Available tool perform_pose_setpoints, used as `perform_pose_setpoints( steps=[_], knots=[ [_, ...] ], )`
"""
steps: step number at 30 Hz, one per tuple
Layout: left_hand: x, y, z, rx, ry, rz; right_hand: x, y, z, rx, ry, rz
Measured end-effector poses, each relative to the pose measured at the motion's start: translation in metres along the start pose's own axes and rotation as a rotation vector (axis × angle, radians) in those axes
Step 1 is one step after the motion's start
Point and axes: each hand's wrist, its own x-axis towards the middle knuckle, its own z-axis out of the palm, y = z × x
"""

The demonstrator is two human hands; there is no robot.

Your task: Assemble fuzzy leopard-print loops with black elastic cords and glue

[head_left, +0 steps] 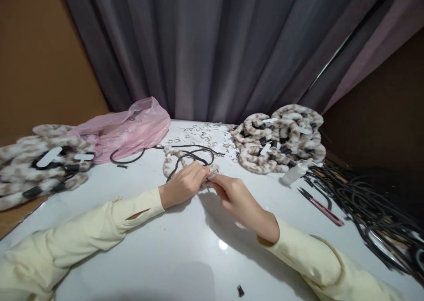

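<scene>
Near the middle of the white table, my left hand [185, 184] is closed in a pinch on a fluffy white-and-brown strap [168, 159]. My right hand [240, 201] meets it from the right, thumb and finger pinched on the same strap's end. Something small and shiny, perhaps a metal ring, shows between the fingertips; its exact shape is hidden. A black cord [195, 153] loops just behind my left hand and passes by the fluffy strap. Whether the cord is also in my fingers I cannot tell.
Fluffy strap bundles [281, 137] with white tags lie at right; another bundle [20, 168] lies left beside a pink plastic bag [132, 129]. Small rings [208, 137] are scattered at the back. Right are a small bottle [294, 174], pink-handled tweezers [323, 207] and black cords [371, 212].
</scene>
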Motion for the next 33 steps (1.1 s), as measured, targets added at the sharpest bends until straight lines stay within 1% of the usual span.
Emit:
perform_pose_setpoints(
  steps=[2,5,7,9,11,14,18,21,25,29,31,33],
  knots=[
    [0.003,0.001,-0.002,-0.107,-0.03,-0.086,-0.003,0.001,-0.002,-0.191,0.017,-0.122],
    [0.01,0.003,-0.009,-0.25,-0.023,-0.294,-0.002,0.0,-0.009,-0.453,0.072,-0.274],
    [0.014,0.004,-0.013,-0.31,-0.025,-0.399,0.002,-0.001,-0.015,-0.544,0.121,-0.347],
    [0.017,0.006,-0.017,-0.339,-0.042,-0.416,0.005,0.0,-0.02,-0.564,0.16,-0.405],
    [0.019,0.009,-0.02,-0.357,-0.037,-0.388,0.008,0.002,-0.024,-0.539,0.183,-0.431],
    [0.02,0.015,-0.025,-0.412,-0.009,-0.369,0.009,0.007,-0.026,-0.446,0.205,-0.417],
    [0.02,0.023,-0.03,-0.514,0.002,-0.372,0.01,0.012,-0.023,-0.265,0.213,-0.389],
    [0.019,0.028,-0.034,-0.545,0.03,-0.321,0.01,0.012,-0.02,-0.142,0.212,-0.388],
    [0.016,0.031,-0.035,-0.546,0.085,-0.228,0.011,0.01,-0.022,0.027,0.171,-0.371],
    [0.012,0.029,-0.034,-0.532,0.103,-0.12,0.016,0.006,-0.03,0.129,0.088,-0.355],
    [0.011,0.027,-0.034,-0.471,0.098,-0.019,0.017,0.003,-0.033,0.156,0.057,-0.349],
    [0.011,0.025,-0.035,-0.365,0.106,0.119,0.018,0.0,-0.036,0.17,0.051,-0.32]
  ],
)
